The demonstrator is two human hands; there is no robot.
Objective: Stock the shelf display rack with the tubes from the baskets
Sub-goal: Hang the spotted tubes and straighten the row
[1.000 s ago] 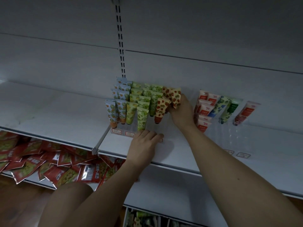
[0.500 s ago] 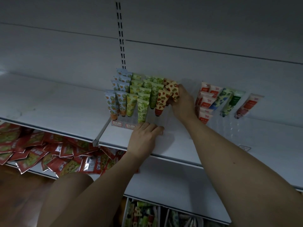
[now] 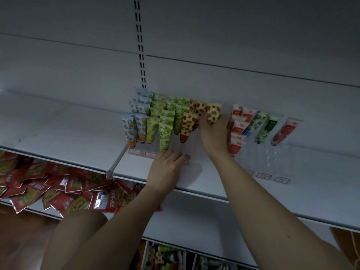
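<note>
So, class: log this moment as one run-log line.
right hand: grips strawberry tube at clear rack | left hand: rests on rack front | stage: placing

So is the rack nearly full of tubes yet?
Not yet. The left rack already has many fruit-print tubes. The right hand is holding a strawberry tube, and the left hand rests at the rack's front. The clear rack on the right has empty slots.
</note>
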